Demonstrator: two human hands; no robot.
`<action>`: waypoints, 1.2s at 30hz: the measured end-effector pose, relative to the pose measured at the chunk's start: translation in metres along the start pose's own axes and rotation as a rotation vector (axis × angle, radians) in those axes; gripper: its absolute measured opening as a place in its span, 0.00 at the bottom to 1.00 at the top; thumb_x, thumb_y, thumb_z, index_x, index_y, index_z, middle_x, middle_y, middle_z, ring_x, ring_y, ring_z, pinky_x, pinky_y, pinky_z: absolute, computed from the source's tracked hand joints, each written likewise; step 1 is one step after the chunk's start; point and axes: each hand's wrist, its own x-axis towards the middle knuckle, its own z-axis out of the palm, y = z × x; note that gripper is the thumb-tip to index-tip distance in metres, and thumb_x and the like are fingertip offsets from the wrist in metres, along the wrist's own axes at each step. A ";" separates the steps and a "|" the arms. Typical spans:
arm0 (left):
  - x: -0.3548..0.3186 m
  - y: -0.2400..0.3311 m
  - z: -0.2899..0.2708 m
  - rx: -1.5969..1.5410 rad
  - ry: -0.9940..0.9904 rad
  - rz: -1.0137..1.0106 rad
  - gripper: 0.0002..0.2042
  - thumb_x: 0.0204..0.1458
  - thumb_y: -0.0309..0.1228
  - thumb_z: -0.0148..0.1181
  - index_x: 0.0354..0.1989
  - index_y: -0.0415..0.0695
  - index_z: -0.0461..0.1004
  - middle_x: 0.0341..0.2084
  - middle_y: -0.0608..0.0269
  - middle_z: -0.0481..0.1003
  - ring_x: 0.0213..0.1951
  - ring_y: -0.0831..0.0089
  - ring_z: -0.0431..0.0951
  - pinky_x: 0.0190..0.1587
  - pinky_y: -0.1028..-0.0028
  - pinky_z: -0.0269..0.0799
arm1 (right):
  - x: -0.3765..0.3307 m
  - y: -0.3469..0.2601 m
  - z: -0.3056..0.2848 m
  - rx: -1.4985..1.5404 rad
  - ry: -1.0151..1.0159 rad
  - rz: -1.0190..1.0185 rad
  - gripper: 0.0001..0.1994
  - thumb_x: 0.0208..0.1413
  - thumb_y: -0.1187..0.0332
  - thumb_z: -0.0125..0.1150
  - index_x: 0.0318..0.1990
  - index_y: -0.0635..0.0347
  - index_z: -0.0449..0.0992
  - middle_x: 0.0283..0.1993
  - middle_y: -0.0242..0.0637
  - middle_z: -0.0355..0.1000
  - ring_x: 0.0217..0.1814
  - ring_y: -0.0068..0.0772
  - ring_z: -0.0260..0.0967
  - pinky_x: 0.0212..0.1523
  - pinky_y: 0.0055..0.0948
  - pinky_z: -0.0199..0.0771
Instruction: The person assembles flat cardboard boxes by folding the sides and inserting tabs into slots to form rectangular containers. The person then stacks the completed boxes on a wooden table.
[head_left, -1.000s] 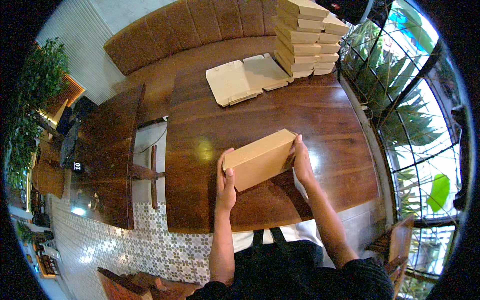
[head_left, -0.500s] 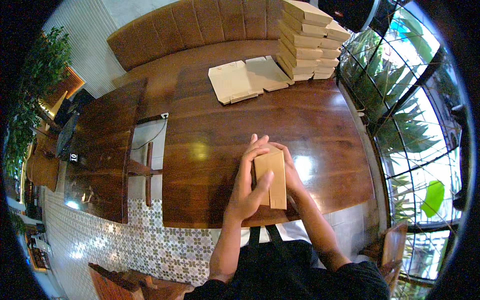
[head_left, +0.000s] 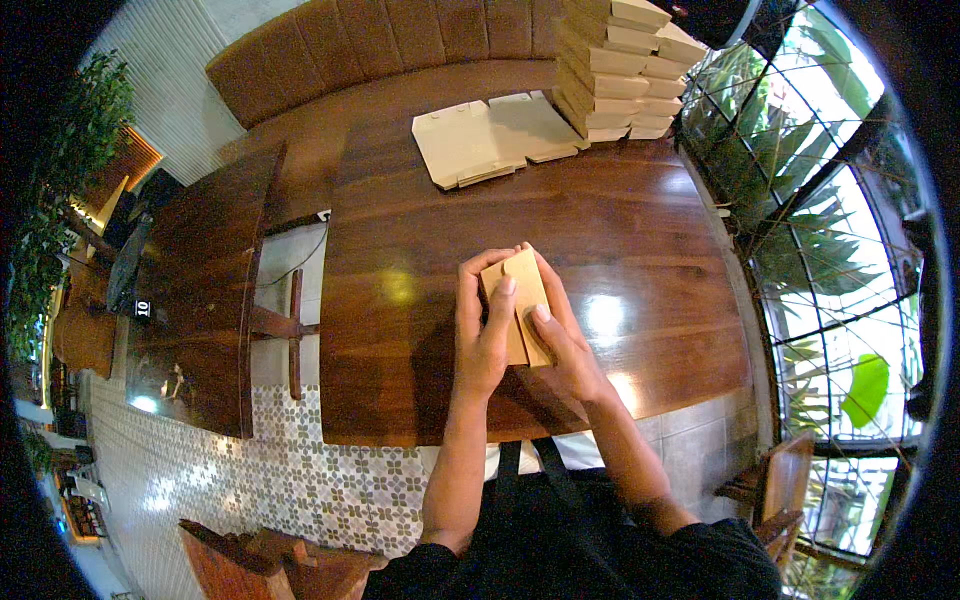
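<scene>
Both hands hold a small brown cardboard box upright above the near part of the dark wooden table. My left hand wraps its left side, with the thumb lying along the face turned toward me. On the other side my right hand grips the box, its thumb pressed near the seam that runs down this face. Most of the fingers are hidden behind the box. Farther off lies an unfolded cardboard blank, pale side up.
A tall stack of folded cardboard boxes stands at the table's far right. Behind the table runs a brown padded bench. A second wooden table is at left, across a gap; a gridded window lies right.
The box has moved slightly up and left, and its seamed face now turns toward me. My right thumb has come round onto that face. The view has shifted a little.
</scene>
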 end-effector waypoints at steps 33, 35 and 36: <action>0.056 -0.034 -0.060 0.057 0.140 0.095 0.27 0.71 0.51 0.50 0.70 0.46 0.67 0.72 0.56 0.61 0.69 0.59 0.63 0.73 0.59 0.54 | 0.065 0.054 0.018 -0.413 0.000 -0.176 0.30 0.73 0.55 0.53 0.77 0.56 0.61 0.78 0.52 0.61 0.80 0.53 0.59 0.77 0.43 0.60; 0.047 -0.038 -0.056 0.324 0.160 0.243 0.28 0.71 0.54 0.49 0.69 0.46 0.67 0.75 0.48 0.55 0.75 0.51 0.53 0.76 0.53 0.47 | 0.073 0.044 0.021 -0.433 0.009 -0.112 0.29 0.74 0.54 0.52 0.77 0.54 0.62 0.74 0.54 0.65 0.75 0.55 0.65 0.73 0.44 0.65; 0.049 -0.039 -0.059 0.350 0.167 0.216 0.28 0.71 0.54 0.50 0.69 0.45 0.67 0.74 0.47 0.56 0.75 0.51 0.54 0.76 0.53 0.47 | 0.076 0.041 0.021 -0.446 -0.004 -0.082 0.29 0.74 0.54 0.53 0.76 0.53 0.62 0.73 0.54 0.67 0.73 0.56 0.68 0.71 0.45 0.68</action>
